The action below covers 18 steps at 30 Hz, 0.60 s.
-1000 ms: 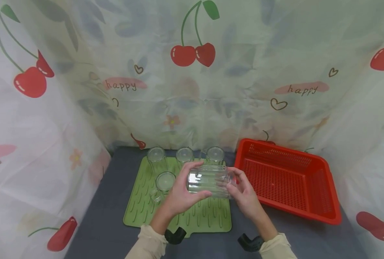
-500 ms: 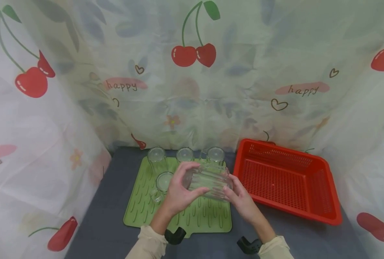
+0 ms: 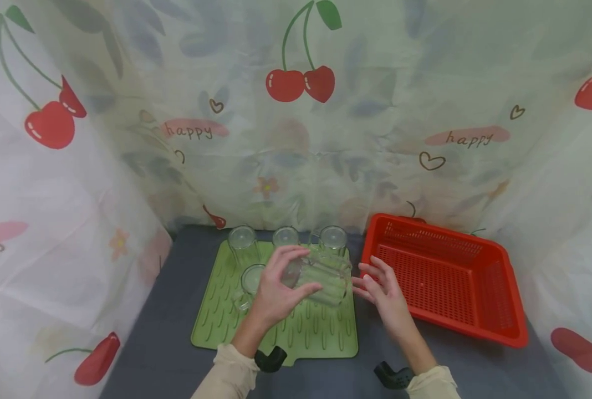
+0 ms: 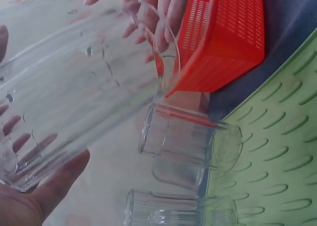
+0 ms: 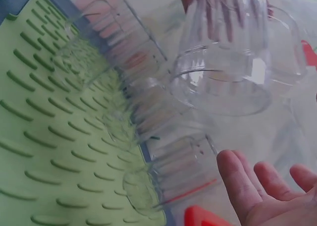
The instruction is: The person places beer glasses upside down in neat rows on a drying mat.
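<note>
A clear glass mug (image 3: 328,282) hangs tilted above the green draining mat (image 3: 321,338), its open end facing right. My left hand (image 3: 280,285) grips it round the base end, thumb in front and fingers behind. My right hand (image 3: 387,299) is apart from the mug, just right of its rim, with fingers spread and holding nothing. In the right wrist view, a handle shows at the side of the held mug (image 5: 223,82). Several more glass mugs stand upside down on the mat: a back row, including a left one (image 3: 243,244), and a nearer mug (image 3: 252,279) partly behind my left hand.
A red perforated plastic basket (image 3: 440,277) stands right of the mat, nothing visible inside. Both rest on a dark grey tabletop (image 3: 176,277). A patterned curtain (image 3: 296,166) with cherries encloses the back and both sides.
My right hand has let go of the mug's rim end and moved a little to the right, its fingers opening. My left hand still holds the mug, now tilted more downward to the right.
</note>
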Tool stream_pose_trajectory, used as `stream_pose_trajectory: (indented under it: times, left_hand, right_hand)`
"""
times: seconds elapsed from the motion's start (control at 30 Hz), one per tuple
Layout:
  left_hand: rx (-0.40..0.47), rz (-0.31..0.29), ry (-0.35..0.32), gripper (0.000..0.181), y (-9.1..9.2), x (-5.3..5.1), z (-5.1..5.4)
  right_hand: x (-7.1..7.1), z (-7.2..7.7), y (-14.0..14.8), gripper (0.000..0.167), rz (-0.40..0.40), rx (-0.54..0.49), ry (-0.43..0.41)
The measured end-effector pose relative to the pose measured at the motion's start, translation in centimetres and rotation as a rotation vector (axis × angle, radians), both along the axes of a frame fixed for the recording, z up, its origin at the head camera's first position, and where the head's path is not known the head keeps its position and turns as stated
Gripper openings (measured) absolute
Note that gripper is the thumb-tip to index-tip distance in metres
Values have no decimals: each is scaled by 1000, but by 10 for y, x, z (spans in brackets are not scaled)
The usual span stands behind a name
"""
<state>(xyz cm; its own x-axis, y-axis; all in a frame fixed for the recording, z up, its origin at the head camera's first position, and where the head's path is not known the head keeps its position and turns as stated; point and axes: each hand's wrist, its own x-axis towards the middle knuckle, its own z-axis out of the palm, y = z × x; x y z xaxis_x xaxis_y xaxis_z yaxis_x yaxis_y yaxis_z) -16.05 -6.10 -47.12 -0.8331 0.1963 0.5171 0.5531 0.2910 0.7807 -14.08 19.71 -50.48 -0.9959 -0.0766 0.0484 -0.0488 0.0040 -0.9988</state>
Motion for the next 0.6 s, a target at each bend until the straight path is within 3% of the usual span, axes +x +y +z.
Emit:
stream_pose_trajectory:
  times: [0.37, 0.6]
  left_hand:
    - [-42, 81, -58, 77, 6, -4, -7]
    - [-122, 75, -63, 85, 15, -6, -17]
  right_hand:
    - [1, 2, 16, 54, -65, -24, 32]
    - [1, 1, 18, 53, -92, -15, 29]
